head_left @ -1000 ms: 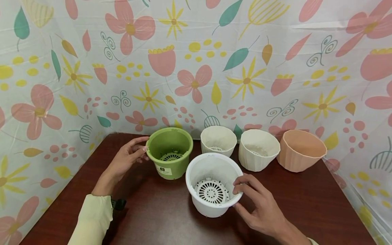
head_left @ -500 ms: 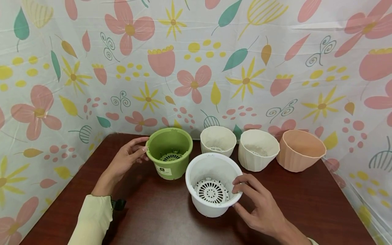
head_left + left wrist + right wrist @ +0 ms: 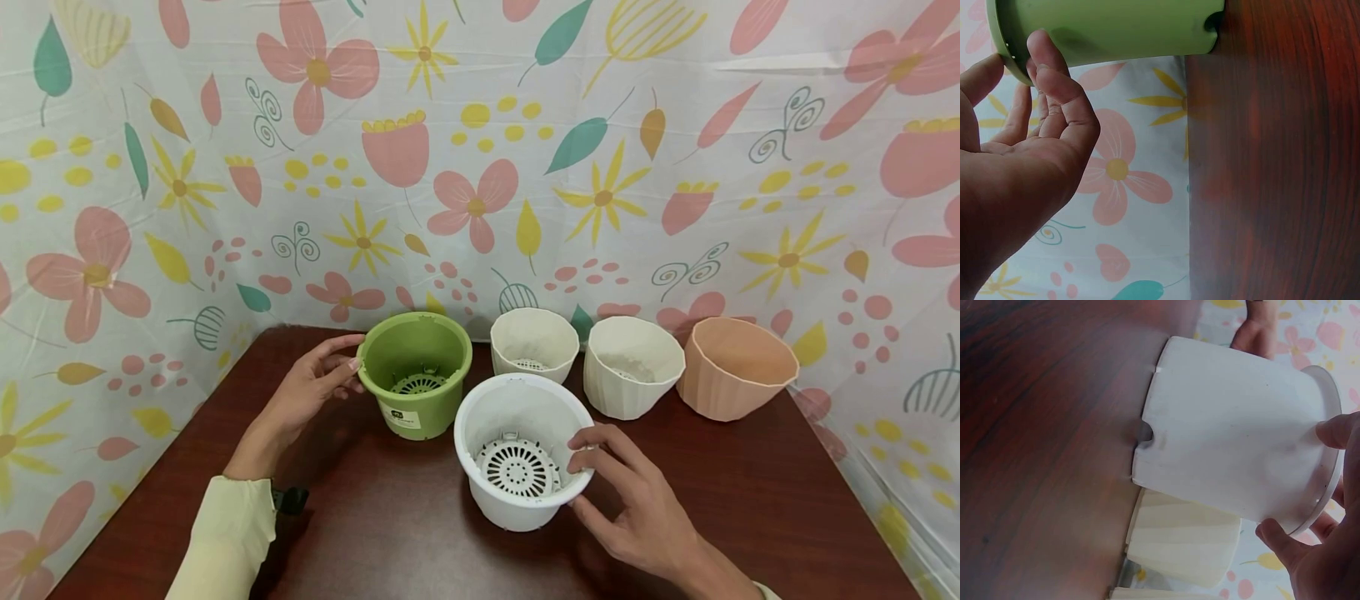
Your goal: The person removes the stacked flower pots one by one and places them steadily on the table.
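A green flower pot (image 3: 412, 408) with a slotted base and a white label stands upright at the back left of the table. My left hand (image 3: 311, 383) holds its rim on the left side; in the left wrist view some fingertips (image 3: 1047, 53) lie against the outer wall below the rim. Nearer to me, a white flower pot (image 3: 517, 508) with a similar slotted base stands upright. My right hand (image 3: 637, 508) grips its right rim, fingers reaching inside and thumb outside. In the right wrist view the white pot's wall (image 3: 1235, 431) fills the middle, a notch at its bottom edge.
Along the back of the dark wooden table (image 3: 360, 533) stand a cream fluted pot (image 3: 535, 337), another cream pot (image 3: 630, 392) and a peach pot (image 3: 727, 387). The white pot partly hides the first. A flower-patterned curtain (image 3: 480, 150) hangs behind the table and at both sides.
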Action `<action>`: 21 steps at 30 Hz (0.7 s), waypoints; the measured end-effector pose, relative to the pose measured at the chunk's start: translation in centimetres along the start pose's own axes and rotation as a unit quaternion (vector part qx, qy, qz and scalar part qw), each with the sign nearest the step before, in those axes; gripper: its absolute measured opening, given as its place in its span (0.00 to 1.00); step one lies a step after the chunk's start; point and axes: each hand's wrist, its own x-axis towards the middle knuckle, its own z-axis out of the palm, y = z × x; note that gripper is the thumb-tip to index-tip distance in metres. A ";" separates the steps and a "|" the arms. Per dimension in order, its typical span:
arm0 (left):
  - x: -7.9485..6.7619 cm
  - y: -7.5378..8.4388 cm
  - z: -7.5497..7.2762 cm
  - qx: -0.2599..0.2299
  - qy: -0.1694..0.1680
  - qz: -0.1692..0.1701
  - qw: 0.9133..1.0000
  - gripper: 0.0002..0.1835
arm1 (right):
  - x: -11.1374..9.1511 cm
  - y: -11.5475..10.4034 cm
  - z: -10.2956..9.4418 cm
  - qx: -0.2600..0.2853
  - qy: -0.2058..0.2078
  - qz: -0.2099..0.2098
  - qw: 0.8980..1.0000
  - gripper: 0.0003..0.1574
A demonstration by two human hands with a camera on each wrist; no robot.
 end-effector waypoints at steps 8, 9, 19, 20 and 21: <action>0.0 0.0 0.0 0.003 -0.002 -0.002 1.000 0.28 | 0.1 0.2 0.0 -0.017 0.010 -0.001 1.000 0.27; 0.0 0.0 0.0 0.003 -0.002 -0.002 1.000 0.28 | 0.1 0.2 0.0 -0.017 0.012 -0.004 1.000 0.28; 0.0 0.1 0.0 0.002 -0.002 -0.003 1.000 0.28 | 0.0 0.3 -0.4 -0.027 -0.007 0.001 1.000 0.32; 0.0 0.1 0.0 0.003 -0.002 -0.003 1.000 0.28 | 0.0 0.3 -0.4 -0.031 -0.010 0.001 0.999 0.34; 0.0 0.1 0.0 0.004 -0.002 -0.003 1.000 0.28 | -0.1 0.3 -0.5 -0.033 -0.012 0.002 0.999 0.35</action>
